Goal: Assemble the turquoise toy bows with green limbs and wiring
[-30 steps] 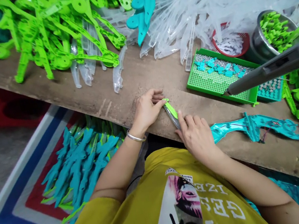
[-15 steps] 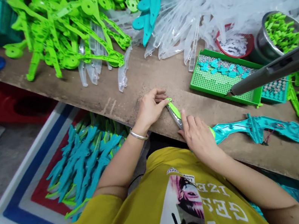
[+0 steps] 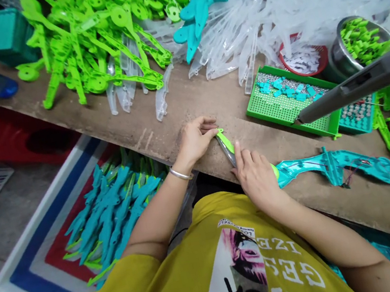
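My left hand (image 3: 196, 138) pinches the far tip of a lime-green plastic arm piece (image 3: 225, 142), which has a clear strip along its side. Across the near end of that piece lies my right hand (image 3: 256, 169), its fingers closed over it and covering the middle. Past my right hand, the green end meets a turquoise plastic half-shell (image 3: 301, 168) shaped like a toy bow, lying on the bench with its hollow side up. Thin wires and small parts show inside the shell.
Lime-green arms (image 3: 94, 38) and clear strips (image 3: 252, 21) are heaped at the back. A green basket (image 3: 287, 115) of screws and turquoise bits stands right, under a grey electric screwdriver (image 3: 356, 84). A metal bowl (image 3: 345, 48) sits behind it. Turquoise assemblies (image 3: 112, 209) fill a tray at left.
The view has shifted slightly. Both hands keep their hold on the green arm piece, with almost no movement.
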